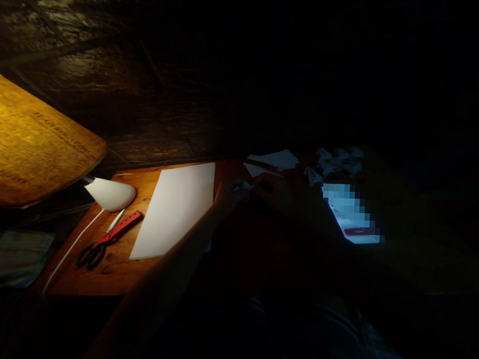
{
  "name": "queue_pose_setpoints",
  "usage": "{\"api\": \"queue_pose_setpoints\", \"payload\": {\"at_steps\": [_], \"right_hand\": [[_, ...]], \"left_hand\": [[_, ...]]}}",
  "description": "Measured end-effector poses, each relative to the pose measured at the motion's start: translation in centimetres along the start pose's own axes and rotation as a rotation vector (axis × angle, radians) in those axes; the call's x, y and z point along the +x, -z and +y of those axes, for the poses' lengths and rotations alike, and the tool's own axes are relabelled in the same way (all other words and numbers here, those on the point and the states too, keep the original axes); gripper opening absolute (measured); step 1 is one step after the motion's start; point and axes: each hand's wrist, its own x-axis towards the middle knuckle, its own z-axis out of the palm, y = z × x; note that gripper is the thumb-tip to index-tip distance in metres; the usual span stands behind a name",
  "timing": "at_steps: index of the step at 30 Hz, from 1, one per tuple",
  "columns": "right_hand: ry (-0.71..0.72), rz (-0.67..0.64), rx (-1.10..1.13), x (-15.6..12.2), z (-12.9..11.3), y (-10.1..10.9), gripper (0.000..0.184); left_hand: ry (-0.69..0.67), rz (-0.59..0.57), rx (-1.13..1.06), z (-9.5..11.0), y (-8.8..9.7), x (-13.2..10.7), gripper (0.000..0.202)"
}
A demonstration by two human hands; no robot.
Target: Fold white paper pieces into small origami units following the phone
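Operating from far, I see a brown wooden table (pixel 114 281) with visible grain; the white rectangular paper sheet (pixel 179 214) is smooth and matt, the small white piece (pixel 244 185) seems paper, the yellow lampshade (pixel 40 146) cloth-like, the dark tiled wall (pixel 82 64) rough, shiny.

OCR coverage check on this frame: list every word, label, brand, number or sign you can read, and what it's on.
Readable text: none.
Lampshade: rows of dark print, too blurred to read.
Lit screen: pixelated, nothing readable.
White paper sheet: no writing visible.
Scissors: no text can be made out.
White piece at the left hand: too small and dark to tell.
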Motion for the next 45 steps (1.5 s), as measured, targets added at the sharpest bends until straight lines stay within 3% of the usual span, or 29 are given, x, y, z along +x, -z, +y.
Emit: {"api": "queue_pose_setpoints", "payload": {"at_steps": [7,15,21,26,34,45], "right_hand": [[-0.057,0.001,0.082,0.1,0.3,-0.3,0.017],[-0.132,-0.106,-0.132,0.0,-1.8,0.4,0.016],[-0.126,-0.012,-0.001,0.2,-0.3,-0.6,0.013],[-0.125,0.094,0.040,0.2,0.5,-0.6,0.020],[-0.133,-0.075,-0.028,0.0,-0.3,0.0,0.017],[-0.153,-0.060,-0.068,0.3,-1.0,0.0,0.014]], "left_hand": [[-0.009,0.005,0.054,-0.6,0.1,0.0,0.013],[-0.019,-0.014,0.056,-0.6,0.0,0.1,0.019],[-0.029,0.012,0.039,-0.4,-0.1,0.2,0.020],[-0.055,0.050,0.064,-0.8,0.0,0.3,0.023],[-0.009,0.053,0.013,-0.7,0.0,0.1,0.016],[-0.053,0.038,0.046,-0.8,0.0,0.4,0.027]]}}
